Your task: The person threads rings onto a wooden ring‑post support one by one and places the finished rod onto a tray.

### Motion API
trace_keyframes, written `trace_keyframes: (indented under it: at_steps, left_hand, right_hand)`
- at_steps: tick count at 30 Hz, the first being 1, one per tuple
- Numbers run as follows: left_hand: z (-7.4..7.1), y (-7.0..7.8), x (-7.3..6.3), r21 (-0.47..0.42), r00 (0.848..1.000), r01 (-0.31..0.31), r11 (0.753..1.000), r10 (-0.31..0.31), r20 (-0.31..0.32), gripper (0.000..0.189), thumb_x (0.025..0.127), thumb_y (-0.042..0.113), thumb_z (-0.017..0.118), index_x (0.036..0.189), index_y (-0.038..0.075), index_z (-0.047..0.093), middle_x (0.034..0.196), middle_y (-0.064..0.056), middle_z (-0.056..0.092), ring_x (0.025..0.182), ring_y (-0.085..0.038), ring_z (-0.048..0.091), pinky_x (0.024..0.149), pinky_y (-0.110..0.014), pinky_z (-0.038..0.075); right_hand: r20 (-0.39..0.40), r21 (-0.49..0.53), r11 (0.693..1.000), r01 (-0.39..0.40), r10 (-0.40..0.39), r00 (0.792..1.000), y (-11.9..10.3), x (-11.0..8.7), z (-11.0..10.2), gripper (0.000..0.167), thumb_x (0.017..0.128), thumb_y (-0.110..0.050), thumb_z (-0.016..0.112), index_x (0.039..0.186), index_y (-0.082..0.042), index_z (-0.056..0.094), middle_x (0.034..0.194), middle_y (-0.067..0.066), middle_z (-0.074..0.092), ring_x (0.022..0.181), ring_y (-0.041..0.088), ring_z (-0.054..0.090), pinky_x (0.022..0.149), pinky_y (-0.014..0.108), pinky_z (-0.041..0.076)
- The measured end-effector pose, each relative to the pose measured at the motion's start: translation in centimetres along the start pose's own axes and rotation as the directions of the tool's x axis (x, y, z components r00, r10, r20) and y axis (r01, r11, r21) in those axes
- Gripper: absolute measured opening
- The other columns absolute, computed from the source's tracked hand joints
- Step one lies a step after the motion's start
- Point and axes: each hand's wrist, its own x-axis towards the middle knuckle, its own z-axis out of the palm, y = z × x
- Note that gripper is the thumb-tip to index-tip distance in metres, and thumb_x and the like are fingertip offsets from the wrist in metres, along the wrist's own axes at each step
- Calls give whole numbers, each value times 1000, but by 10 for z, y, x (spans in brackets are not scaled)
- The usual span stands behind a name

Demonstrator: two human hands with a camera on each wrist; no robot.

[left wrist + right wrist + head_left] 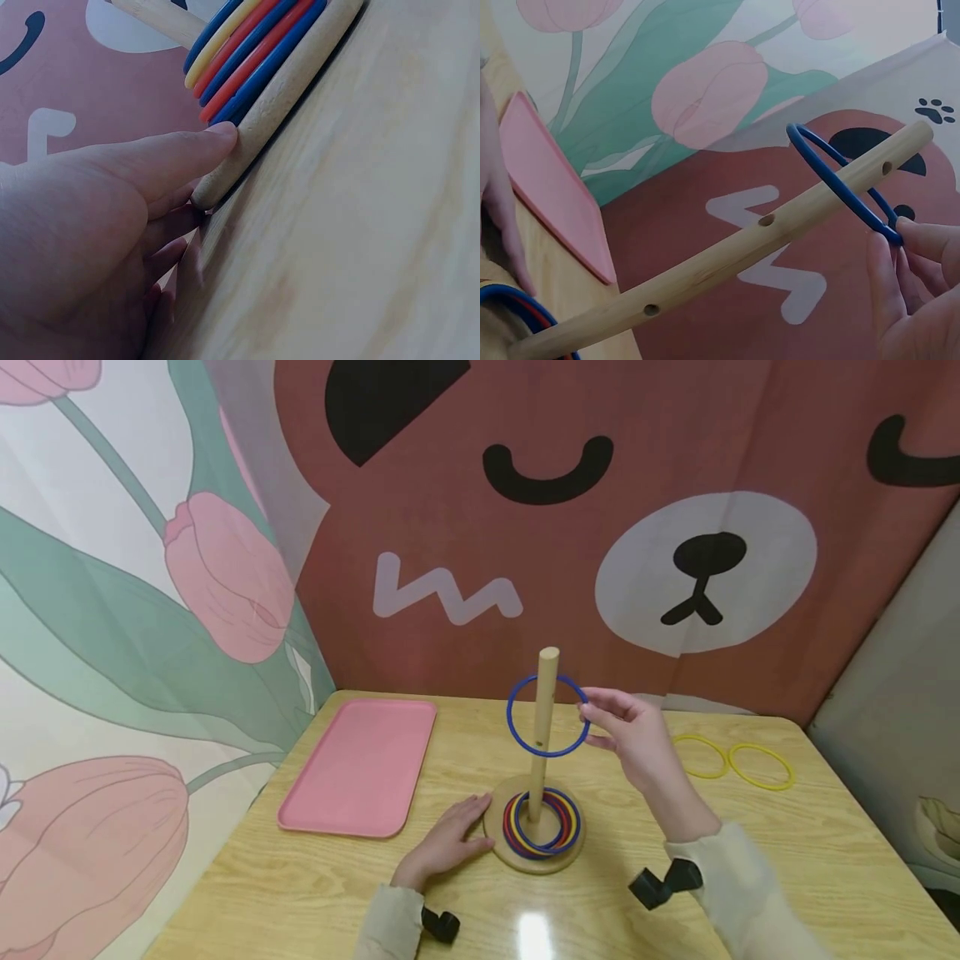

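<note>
A wooden post point(546, 710) stands upright on a round wooden base point(498, 852). Between thumb and fingertips, my right hand point(633, 735) pinches the right side of a blue ring point(513, 727). That ring encircles the upper part of the post, as the right wrist view also shows. Several blue, red and yellow rings point(251, 56) lie stacked around the post's foot. My left hand point(450, 839) touches the left edge of the base, its fingers extended. In the left wrist view its thumb point(202, 146) presses on the base's rim beside the lowest blue ring.
Two yellow rings, one on the left point(701, 774) and one on the right point(787, 768), lie flat on the wooden table point(810, 868) at the right. A pink tray point(360, 768) lies at the left. Behind the table hangs a printed bear curtain point(450, 527).
</note>
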Motion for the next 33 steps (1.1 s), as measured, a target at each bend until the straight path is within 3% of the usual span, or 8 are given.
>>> trace_keyframes:
  at_steps: [9, 17, 27, 33]
  left_hand:
    - [0, -1, 1, 17, 1000, -8, 1000, 8, -1, 71, 94, 41, 59, 152, 9, 31, 158, -12, 31, 147, -35, 25, 120, -58, 18]
    - [1, -2, 1, 12, 1000, -9, 1000, 9, -2, 71, 94, 39, 59, 152, 8, 31, 158, -12, 31, 147, -35, 25, 120, -58, 18]
    - [0, -2, 1, 12, 1000, -1, 1000, 1, -1, 71, 94, 39, 60, 152, 9, 31, 158, -12, 32, 147, -35, 25, 120, -57, 18]
    - [0, -2, 0, 16, 1000, -7, 1000, 7, 4, 71, 94, 39, 59, 152, 9, 31, 158, -11, 32, 147, -34, 25, 120, -57, 18]
  right_hand:
    - [5, -80, 992, -93, 94, 996, 31, -2, -8, 23, 92, -18, 67, 113, -11, 69, 85, -13, 67, 85, 3, 65, 71, 23, 60]
    - [90, -203, 971, -127, 147, 985, 78, 1, -17, 39, 94, -11, 62, 127, 10, 56, 84, -11, 63, 82, 1, 64, 70, 25, 60]
    - [97, -380, 914, -146, 196, 976, 110, 1, -19, 28, 93, -4, 62, 118, 9, 62, 89, 4, 63, 82, 12, 61, 66, 27, 61]
    - [90, -433, 889, -151, 210, 974, 123, 1, -20, 23, 90, 2, 63, 111, 10, 64, 83, 3, 60, 75, 9, 59, 63, 29, 60]
